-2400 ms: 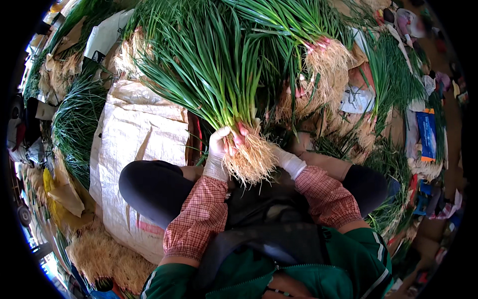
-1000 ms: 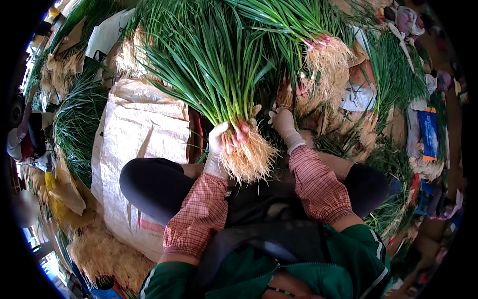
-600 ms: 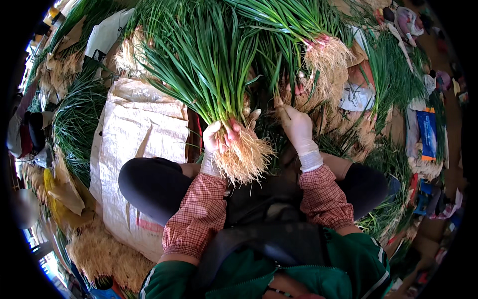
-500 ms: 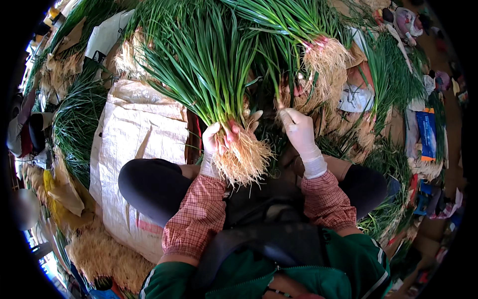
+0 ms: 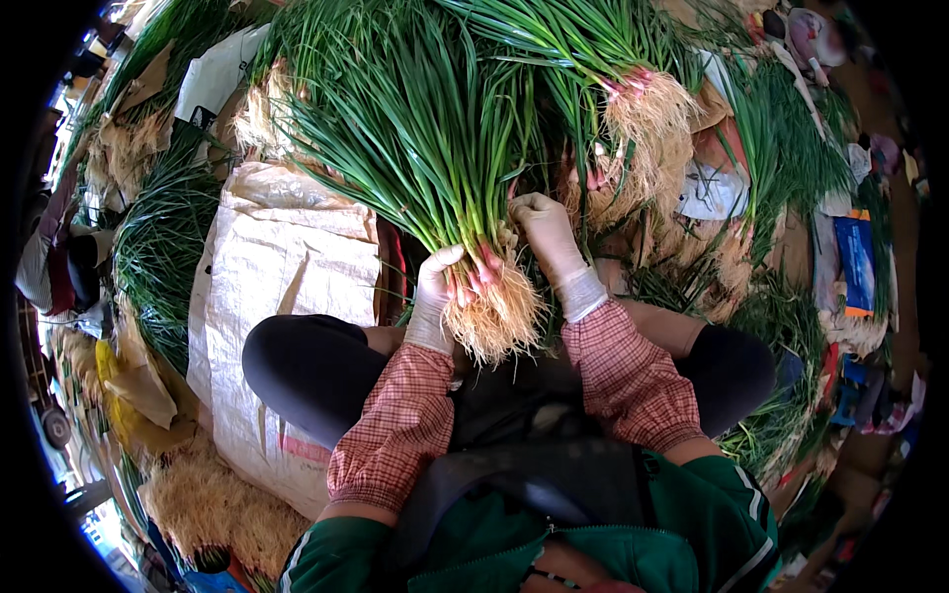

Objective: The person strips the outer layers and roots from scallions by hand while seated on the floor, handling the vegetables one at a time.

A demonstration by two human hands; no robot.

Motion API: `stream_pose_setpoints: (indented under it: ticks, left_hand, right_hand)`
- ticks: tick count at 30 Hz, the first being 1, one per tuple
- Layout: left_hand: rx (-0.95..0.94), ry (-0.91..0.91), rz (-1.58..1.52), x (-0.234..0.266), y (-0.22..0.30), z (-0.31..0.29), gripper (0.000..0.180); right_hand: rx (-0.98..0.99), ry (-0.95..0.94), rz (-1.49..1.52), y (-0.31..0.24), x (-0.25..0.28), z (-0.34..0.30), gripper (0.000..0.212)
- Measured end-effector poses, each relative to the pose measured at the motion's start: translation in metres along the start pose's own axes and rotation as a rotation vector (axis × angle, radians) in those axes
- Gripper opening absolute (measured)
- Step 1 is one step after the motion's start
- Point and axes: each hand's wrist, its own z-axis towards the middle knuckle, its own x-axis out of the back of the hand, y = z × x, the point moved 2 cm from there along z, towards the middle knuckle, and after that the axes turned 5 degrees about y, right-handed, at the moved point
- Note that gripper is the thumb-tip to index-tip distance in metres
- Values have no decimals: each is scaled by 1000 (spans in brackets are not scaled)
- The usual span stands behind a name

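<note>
A thick bunch of spring onions (image 5: pixel 450 188), with long green leaves, pinkish bulbs and shaggy pale roots, is gripped at its base by my gloved left hand (image 5: pixel 432 287). Its leaves fan out away from me and its roots hang toward my lap. Close by the bunch's right side is my gloved right hand (image 5: pixel 547 235), fingers curled in a pinch around a spring onion stem (image 5: pixel 512 189) that shows just above them. My fingers hide most of that stem.
Another heap of spring onions (image 5: pixel 647 109) lies beyond my right hand, roots toward me. A pale woven sack (image 5: pixel 287 252) spreads at my left. A root-side-up pile (image 5: pixel 222 504) sits at lower left. More spring onions (image 5: pixel 163 252) and a blue-orange packet (image 5: pixel 855 262) lie farther out.
My right hand has moved left, from the heap side to beside the held bunch, bringing a stem along. My left hand and the bunch have shifted slightly right.
</note>
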Motion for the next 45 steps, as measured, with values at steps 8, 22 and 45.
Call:
stream_pose_setpoints:
  ticks: [8,22,45]
  left_hand:
    - [72,70,49,-4,1,-1,46]
    - [-140,30,-26,-4,-11,9,48]
    - [-293,-42,-137,-14,-5,8,32]
  right_hand:
    - [335,200,-369,-8,-4,-11,28]
    - [214,286,-526,8,43,22,47]
    - [-483,-97,869,23,-1,-14,14]
